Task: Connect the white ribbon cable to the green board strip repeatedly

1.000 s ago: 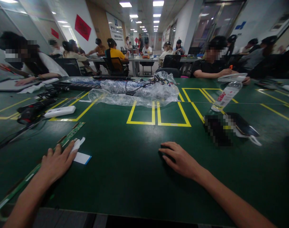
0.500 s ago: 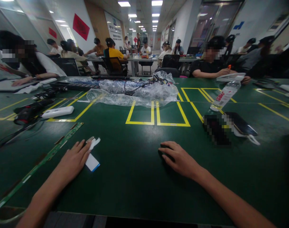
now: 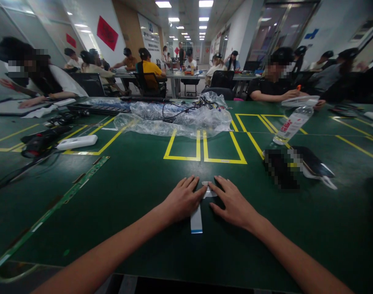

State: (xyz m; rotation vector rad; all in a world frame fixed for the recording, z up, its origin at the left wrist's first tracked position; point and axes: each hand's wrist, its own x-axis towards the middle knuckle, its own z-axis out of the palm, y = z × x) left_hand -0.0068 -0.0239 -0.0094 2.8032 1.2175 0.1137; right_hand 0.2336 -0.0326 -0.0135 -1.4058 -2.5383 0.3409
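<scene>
A white flat ribbon cable (image 3: 196,222) with a blue end lies on the green table, pointing toward me. Its upper part, a crumpled white piece (image 3: 209,192), shows between my hands. My left hand (image 3: 183,199) rests over the cable's middle, fingers spread, with the thumb side against the white piece. From the right, my right hand (image 3: 233,201) touches that piece with a fingertip, its other fingers apart on the tabletop. What lies under my left palm is hidden. A long, narrow green circuit board (image 3: 63,200) lies slantwise to the left, away from both hands.
Crumpled clear plastic (image 3: 186,120) with black wires covers the table's far middle. A tilted bottle (image 3: 293,124) and a dark phone (image 3: 315,160) are at right. A white device (image 3: 77,142) and a black tool-like object (image 3: 42,143) lie at left. Co-workers sit beyond.
My left hand has slid right from beside the circuit board, carrying the ribbon cable to the middle. My right hand has barely moved and now touches the cable's white piece.
</scene>
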